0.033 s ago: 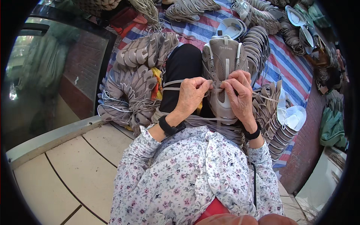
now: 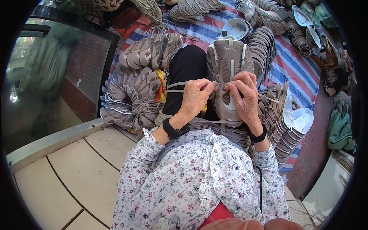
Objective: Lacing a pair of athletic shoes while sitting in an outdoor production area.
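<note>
A grey-beige shoe upper (image 2: 229,57) with a mesh tongue rests over my right thigh, its toe end toward me. My left hand (image 2: 194,97) pinches a thin pale shoelace (image 2: 221,91) at the left side of the lacing, thumb and forefinger together. From the other side my right hand (image 2: 244,96) has thumb and forefinger closed on the lace too, its other fingers curled over the upper's right edge. Both sets of fingertips nearly meet over the middle of the upper. A bundle of loose grey laces (image 2: 214,125) lies across my lap, and lace strands (image 2: 177,87) cross my left thigh.
Stacked shoe uppers (image 2: 132,92) sit left of my leg, with more stacks (image 2: 264,48) on the right and another pile (image 2: 281,126) topped by a white-lined upper. A striped sheet (image 2: 293,76) covers the ground. Beside me stands a glass door (image 2: 57,76).
</note>
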A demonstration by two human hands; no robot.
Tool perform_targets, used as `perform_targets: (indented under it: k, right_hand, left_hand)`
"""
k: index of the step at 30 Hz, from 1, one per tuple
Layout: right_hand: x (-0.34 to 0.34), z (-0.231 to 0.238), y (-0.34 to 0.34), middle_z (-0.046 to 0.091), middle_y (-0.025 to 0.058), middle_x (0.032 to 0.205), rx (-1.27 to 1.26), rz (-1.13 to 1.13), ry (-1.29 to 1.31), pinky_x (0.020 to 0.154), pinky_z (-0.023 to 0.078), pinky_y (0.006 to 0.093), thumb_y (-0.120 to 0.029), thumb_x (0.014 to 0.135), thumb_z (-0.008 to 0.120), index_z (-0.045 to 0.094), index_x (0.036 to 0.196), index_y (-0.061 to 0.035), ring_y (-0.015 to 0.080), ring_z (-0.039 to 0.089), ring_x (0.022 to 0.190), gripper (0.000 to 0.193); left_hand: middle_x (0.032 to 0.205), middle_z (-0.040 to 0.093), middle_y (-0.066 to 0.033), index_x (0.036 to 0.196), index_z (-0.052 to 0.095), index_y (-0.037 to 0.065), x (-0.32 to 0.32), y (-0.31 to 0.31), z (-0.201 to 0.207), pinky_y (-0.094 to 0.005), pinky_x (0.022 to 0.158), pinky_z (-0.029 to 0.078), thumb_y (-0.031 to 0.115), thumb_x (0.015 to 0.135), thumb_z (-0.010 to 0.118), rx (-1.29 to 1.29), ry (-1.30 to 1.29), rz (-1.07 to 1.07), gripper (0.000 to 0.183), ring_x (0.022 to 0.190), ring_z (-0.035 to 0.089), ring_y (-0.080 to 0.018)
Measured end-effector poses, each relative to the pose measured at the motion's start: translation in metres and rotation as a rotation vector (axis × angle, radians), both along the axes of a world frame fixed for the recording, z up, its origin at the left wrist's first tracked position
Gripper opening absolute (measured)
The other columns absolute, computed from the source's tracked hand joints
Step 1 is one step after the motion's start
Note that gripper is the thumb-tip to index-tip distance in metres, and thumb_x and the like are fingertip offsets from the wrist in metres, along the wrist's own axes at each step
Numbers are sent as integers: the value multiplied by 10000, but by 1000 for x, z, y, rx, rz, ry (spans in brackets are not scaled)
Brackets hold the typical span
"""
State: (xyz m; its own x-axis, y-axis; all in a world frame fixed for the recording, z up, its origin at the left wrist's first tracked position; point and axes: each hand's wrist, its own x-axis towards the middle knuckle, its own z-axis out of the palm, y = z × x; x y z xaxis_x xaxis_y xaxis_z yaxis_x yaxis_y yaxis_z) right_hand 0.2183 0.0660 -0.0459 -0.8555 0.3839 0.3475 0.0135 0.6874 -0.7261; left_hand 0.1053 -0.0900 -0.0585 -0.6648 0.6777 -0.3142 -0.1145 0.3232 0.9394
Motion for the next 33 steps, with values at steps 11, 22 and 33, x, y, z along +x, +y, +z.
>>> perform_targets:
  k: [11,22,33]
  right_hand:
    - [1,-4,1,553,34,907,-35,12,36,877,334,375,-107,835,735,701,831,-53,237,491,977,65]
    - [-1,-12,4,571,37,921,-22,3,76,890,343,382,-96,828,731,705,850,-54,245,507,997,55]
    - [-10,9,13,603,73,935,61,-20,63,824,432,379,-23,826,699,678,932,-40,275,568,947,109]
  left_hand:
    - [623,620,-11,795,697,-30,7,6,-8,-246,496,399,169,950,667,110,54,104,254,543,509,-62]
    - [640,578,-142,736,538,33,15,30,14,-454,544,453,97,871,655,-137,996,-77,190,615,611,-359]
    - [633,593,-183,752,572,-6,3,34,-3,-421,540,457,92,869,664,-56,825,-54,179,601,622,-372]
